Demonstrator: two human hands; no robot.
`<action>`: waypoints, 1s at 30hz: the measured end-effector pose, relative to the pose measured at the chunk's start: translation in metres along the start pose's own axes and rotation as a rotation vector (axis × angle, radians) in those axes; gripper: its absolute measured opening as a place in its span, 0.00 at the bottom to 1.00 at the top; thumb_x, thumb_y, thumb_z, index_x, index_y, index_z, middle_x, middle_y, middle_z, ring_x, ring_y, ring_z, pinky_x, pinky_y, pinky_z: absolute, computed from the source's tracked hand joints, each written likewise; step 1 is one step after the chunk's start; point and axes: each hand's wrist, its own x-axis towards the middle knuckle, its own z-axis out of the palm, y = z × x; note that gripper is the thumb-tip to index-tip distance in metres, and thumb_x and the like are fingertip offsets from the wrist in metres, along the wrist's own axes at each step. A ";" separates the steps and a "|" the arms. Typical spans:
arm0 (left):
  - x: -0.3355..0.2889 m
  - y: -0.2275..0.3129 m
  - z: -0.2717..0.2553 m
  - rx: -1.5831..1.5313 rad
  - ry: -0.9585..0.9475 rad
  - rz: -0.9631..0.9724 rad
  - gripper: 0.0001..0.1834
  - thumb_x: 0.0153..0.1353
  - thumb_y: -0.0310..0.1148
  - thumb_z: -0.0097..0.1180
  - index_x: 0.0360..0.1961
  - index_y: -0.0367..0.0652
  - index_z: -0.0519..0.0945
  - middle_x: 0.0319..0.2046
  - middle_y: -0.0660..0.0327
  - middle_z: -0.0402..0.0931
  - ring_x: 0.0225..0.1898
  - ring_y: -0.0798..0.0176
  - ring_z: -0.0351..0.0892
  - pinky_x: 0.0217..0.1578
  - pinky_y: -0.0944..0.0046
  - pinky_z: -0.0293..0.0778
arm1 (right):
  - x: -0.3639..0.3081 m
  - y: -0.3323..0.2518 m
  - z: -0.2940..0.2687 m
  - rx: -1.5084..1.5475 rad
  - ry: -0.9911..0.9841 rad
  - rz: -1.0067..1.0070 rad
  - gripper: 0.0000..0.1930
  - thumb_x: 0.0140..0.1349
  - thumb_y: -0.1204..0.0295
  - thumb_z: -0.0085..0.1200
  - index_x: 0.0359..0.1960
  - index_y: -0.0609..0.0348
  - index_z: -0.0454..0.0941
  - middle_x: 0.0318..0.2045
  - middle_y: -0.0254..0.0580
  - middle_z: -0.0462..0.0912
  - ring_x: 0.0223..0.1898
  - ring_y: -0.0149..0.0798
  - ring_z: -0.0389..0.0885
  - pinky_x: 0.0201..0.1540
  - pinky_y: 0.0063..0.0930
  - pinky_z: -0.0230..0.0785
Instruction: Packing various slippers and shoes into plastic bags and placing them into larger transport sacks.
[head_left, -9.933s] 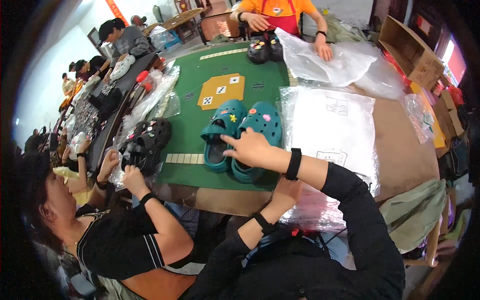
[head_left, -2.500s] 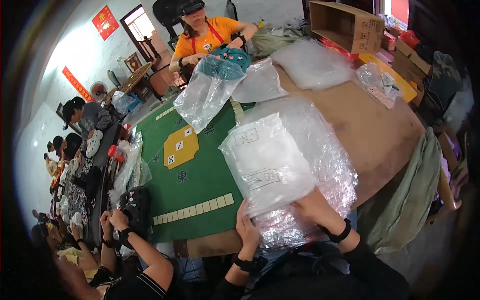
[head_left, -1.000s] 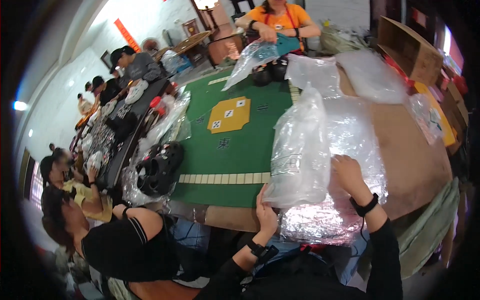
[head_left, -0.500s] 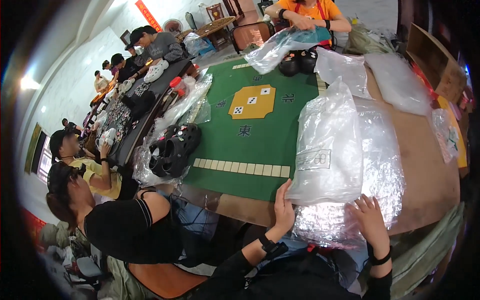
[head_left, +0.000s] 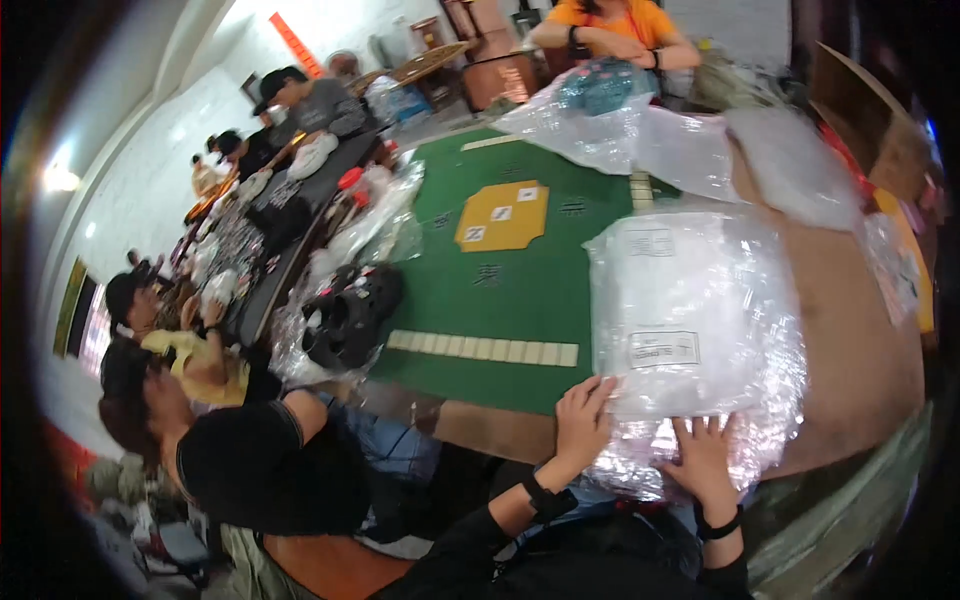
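A thick stack of clear plastic bags [head_left: 700, 320] lies flat on the brown table [head_left: 850, 340] in front of me. My left hand [head_left: 583, 420] rests on the stack's near left corner, fingers spread. My right hand [head_left: 705, 462] presses flat on the near edge of the stack, fingers apart. Neither hand is closed around anything. Both wrists wear black bands.
A green mat [head_left: 500, 270] with a yellow square covers the table's left part. A bag with black shoes [head_left: 345, 315] lies at its left edge. A person in black [head_left: 250, 460] sits at my left. Across, a person in orange [head_left: 610, 25] handles a bagged teal shoe [head_left: 600, 90].
The bag that my hands held upright half a second ago now lies flat on the stack. Both hands have come down onto its near edge.
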 end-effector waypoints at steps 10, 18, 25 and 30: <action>0.002 -0.011 0.000 0.016 -0.029 -0.010 0.29 0.48 0.24 0.49 0.56 0.48 0.75 0.52 0.54 0.70 0.55 0.49 0.65 0.57 0.52 0.57 | 0.007 0.006 0.001 0.011 0.057 -0.127 0.41 0.46 0.43 0.61 0.62 0.45 0.67 0.58 0.49 0.68 0.61 0.61 0.60 0.64 0.74 0.29; 0.004 -0.002 0.002 0.006 -0.027 0.007 0.29 0.47 0.22 0.47 0.55 0.45 0.74 0.52 0.53 0.71 0.54 0.48 0.65 0.58 0.51 0.55 | 0.003 0.013 0.015 -0.033 0.143 -0.139 0.40 0.43 0.43 0.62 0.59 0.44 0.70 0.61 0.47 0.65 0.65 0.58 0.55 0.64 0.73 0.29; 0.003 -0.007 0.003 0.016 -0.020 0.042 0.29 0.48 0.22 0.48 0.56 0.44 0.73 0.52 0.53 0.70 0.54 0.47 0.65 0.57 0.50 0.56 | 0.004 0.011 0.015 -0.049 0.182 -0.156 0.39 0.41 0.43 0.63 0.58 0.43 0.72 0.60 0.43 0.67 0.65 0.56 0.56 0.64 0.71 0.27; 0.003 -0.006 0.000 0.005 -0.019 0.049 0.29 0.48 0.22 0.48 0.56 0.45 0.73 0.52 0.52 0.70 0.55 0.47 0.65 0.57 0.50 0.56 | 0.004 0.009 0.014 -0.034 0.151 -0.140 0.39 0.42 0.44 0.63 0.59 0.43 0.71 0.60 0.46 0.66 0.65 0.57 0.56 0.64 0.72 0.27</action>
